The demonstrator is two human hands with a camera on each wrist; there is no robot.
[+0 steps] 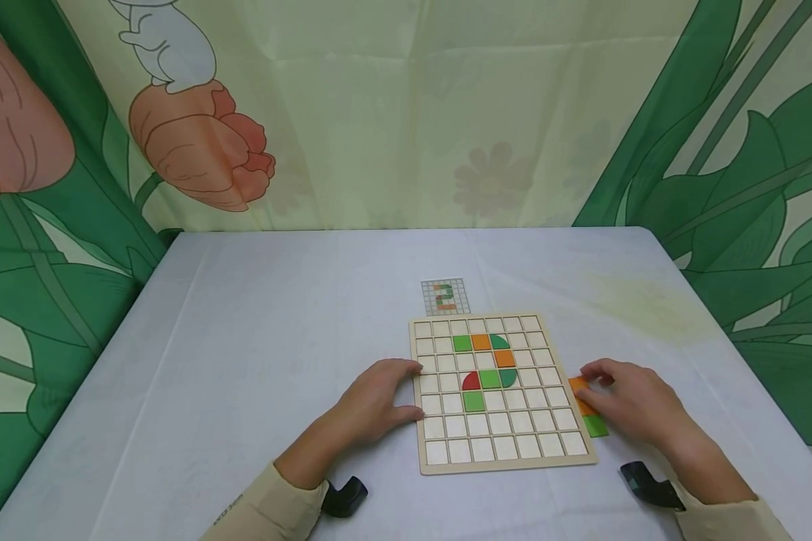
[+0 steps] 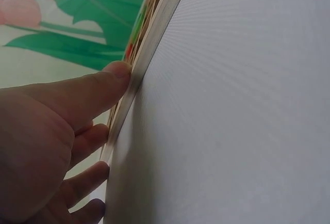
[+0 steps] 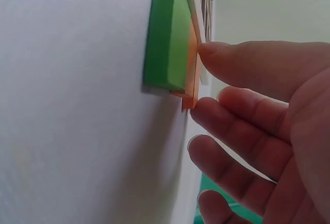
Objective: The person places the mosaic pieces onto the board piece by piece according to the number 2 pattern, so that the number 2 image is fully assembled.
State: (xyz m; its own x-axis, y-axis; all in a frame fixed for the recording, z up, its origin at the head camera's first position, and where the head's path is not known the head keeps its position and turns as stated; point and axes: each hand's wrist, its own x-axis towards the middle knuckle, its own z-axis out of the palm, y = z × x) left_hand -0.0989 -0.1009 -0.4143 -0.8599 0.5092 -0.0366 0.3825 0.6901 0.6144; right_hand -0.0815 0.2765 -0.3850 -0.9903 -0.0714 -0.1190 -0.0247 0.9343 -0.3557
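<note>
A wooden grid board (image 1: 507, 469) lies on the table, with green squares (image 1: 474, 401), orange squares (image 1: 480, 342), dark green quarter-rounds (image 1: 507, 377) and a red quarter-round (image 1: 471, 382) in some cells. Against its left edge rest the thumb and fingertips of my left hand (image 1: 377, 402), fingers fairly straight. Beside the right edge, my right hand (image 1: 639, 402) has its thumb and index finger at an orange square tile (image 1: 577, 385), apparently pinching it. Nearer me in that row lie more orange and a green square tile (image 1: 595, 426); the green one (image 3: 167, 43) also shows in the right wrist view.
A small pattern card (image 1: 429, 300) lies just beyond the board, showing a coloured figure on a grid. White cloth covers the table (image 1: 277, 300). Behind it hangs a printed curtain (image 1: 379, 113). A black wrist device (image 1: 345, 497) sits at each cuff.
</note>
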